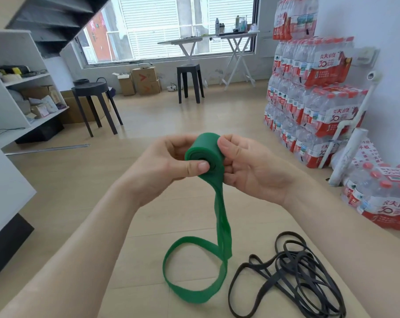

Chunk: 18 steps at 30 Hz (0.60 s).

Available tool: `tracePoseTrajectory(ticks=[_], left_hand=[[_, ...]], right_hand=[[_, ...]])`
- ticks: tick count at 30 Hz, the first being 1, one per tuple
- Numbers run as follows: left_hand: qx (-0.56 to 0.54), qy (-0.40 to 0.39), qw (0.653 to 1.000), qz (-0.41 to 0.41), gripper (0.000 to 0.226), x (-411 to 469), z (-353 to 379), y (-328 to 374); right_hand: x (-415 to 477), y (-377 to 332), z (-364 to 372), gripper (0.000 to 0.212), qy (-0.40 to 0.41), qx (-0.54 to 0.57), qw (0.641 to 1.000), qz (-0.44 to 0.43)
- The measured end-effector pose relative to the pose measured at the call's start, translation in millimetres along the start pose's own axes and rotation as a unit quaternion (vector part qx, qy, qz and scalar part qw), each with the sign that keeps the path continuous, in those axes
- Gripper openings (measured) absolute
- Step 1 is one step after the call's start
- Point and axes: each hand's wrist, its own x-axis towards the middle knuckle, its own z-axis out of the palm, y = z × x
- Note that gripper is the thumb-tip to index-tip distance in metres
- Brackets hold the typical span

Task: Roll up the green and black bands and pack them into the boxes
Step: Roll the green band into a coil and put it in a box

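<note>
Left hand (162, 166): grips the wide green flat rubber band (205, 150) at its rolled part, thumb pressed on the near end face of the roll, fingers curled behind it.
Right hand (251, 166): grips the same roll from the other side, thumb on its outer wrap, fingers curled under it.
Hands together: both are closed on the roll, held in the air above the light wooden table (251, 226).
Unrolled part: hangs straight down from the roll, and its lower end lies as an open loop on the table toward the near edge.
Thin black rubber bands (293, 276): a loose tangle on the table by the right edge, just beside the green loop, not touching it.
Surroundings: two black stools (95, 88), stacked packs of water bottles (309, 99) against the right wall.
</note>
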Motion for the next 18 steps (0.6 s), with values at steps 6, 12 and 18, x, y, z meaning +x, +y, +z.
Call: tracePoseTrajectory(ticks=[6, 12, 18], left_hand=[[0.000, 0.072, 0.997, 0.028, 0.031, 8, 10, 1], [0.013, 0.120, 0.993, 0.014, 0.022, 9, 9, 1], [0.028, 0.107, 0.994, -0.001, 0.030, 6, -1, 2]], right_hand=[[-4, -4, 0, 0.079, 0.000, -0.059, 0.998, 0.019], [-6, -3, 11, 0.030, 0.018, -0.289, 0.957, -0.028], [-11, -16, 7, 0.026, 0.037, -0.369, 0.927, -0.047]])
